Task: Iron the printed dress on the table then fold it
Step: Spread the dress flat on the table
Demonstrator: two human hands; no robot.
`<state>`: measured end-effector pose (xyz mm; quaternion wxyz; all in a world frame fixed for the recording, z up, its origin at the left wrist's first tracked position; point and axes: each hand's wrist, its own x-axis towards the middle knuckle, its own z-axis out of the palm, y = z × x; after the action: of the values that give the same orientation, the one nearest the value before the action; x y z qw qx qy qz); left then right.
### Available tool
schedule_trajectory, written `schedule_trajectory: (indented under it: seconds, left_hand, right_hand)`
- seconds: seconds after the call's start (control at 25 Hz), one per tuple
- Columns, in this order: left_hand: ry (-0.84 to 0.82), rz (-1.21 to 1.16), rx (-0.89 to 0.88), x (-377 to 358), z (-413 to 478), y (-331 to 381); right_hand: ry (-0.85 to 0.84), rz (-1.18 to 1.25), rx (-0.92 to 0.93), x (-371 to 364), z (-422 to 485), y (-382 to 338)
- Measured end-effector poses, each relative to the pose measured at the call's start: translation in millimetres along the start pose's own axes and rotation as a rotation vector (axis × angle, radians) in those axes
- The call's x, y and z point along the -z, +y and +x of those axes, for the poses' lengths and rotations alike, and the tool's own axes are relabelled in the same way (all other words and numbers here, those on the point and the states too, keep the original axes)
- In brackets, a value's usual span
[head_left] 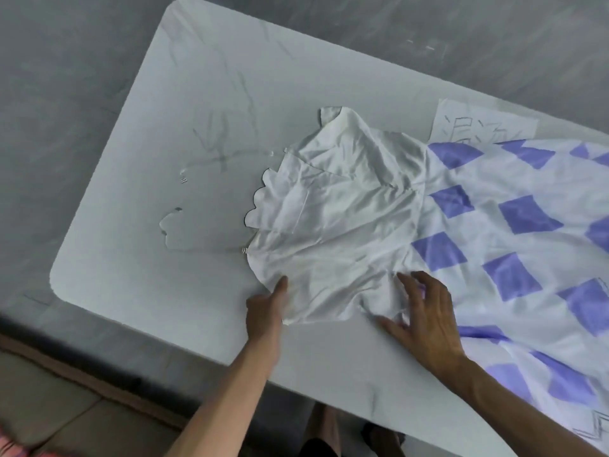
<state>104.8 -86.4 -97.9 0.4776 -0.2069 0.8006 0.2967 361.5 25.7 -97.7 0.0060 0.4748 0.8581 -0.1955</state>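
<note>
Smoothing step: the printed dress [346, 219] lies wrinkled on the bench [131, 225], so the work in hand looks like laying it flat for ironing. No iron is in view.
Bench, left end: white surface with grey scuff marks [220, 150] and what seems a thin clear strap [171, 222] running from the dress top, apart from both hands.
Left hand: the left hand [267, 311] pinches the near edge of the white top [329, 258], thumb on the cloth and the other fingers hidden beneath it, likely to anchor that corner while the other side is worked.
White top: crumpled near the middle of the bench, its scalloped edge pointing left. Creases cross it in several directions, so it probably needs flattening before any pressing.
Right hand: the right hand [425, 311] is spread, fingertips pressing a bunched fold at the near side of the waist, probably to push it flat.
Skirt: the skirt [514, 212], white with purple squares, runs off to the right and reaches toward the near bench edge.
Paper sheet: a paper sheet [478, 123] with drawn marks lies at the far side, its lower edge under the skirt. It could get in the way if the dress is shifted back.
</note>
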Motion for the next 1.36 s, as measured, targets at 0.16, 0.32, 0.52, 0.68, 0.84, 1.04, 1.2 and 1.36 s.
schedule_trajectory:
  seconds: [0.16,0.32,0.52,0.68,0.84,1.04,1.2,1.36]
  left_hand:
    - [0.094,0.082,-0.176,-40.3,-12.0,-20.5]
    - [0.451,0.283,-0.646,-13.2,-20.3,-0.6]
    - [0.508,0.395,-0.304,-4.2,-5.5,-7.6]
    - [0.352,-0.056,0.021,-44.4,-48.8,-33.1]
    - [-0.105,-0.301,0.007,-108.1,-82.0,-78.9]
    - [-0.113,-0.252,-0.130,-139.5,-79.4,-84.0]
    - [-0.045,-0.264,-0.216,-140.5,-84.7,-89.8]
    - [-0.107,-0.192,-0.113,-143.2,-105.4,-125.5]
  right_hand:
    - [-0.088,-0.163,-0.038,1.5,-66.2,50.9]
    - [0.015,0.033,0.051,2.4,-86.0,64.5]
    - [-0.178,0.097,0.128,-3.6,-113.2,74.6]
    - [0.146,0.246,-0.425,18.4,-159.3,98.6]
    - [0.180,0.408,-1.451,31.7,-214.0,159.9]
    - [0.024,0.658,-1.488,35.9,-236.4,204.2]
    - [0.244,0.644,-1.332,55.2,-239.6,217.5]
    - [0.316,0.539,-1.222,59.9,-278.9,233.3]
